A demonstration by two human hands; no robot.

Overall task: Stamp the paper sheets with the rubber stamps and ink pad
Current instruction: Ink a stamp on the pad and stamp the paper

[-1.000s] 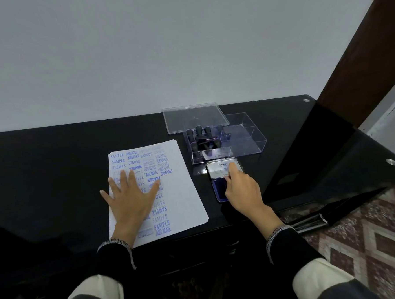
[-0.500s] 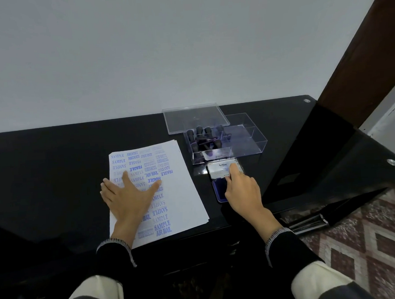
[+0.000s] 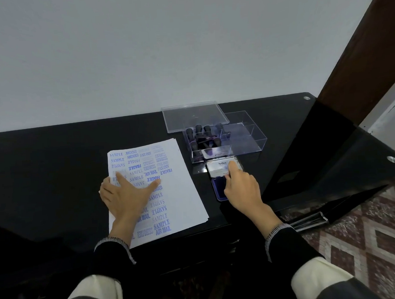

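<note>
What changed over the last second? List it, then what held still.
The left hand on the paper sheets curled its outer fingers in; forefinger and thumb stay spread. The right hand stayed at the ink pad, forefinger on its lid. Stamps remain in the clear box.

Black sleeves (image 3: 290, 242), white-stitched cuffs (image 3: 112, 240), cream upper sleeves (image 3: 96, 294)

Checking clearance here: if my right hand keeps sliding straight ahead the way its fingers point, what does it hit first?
Probably the clear stamp box: the right hand already rests on the ink pad lid, and the box stands just beyond.
</note>
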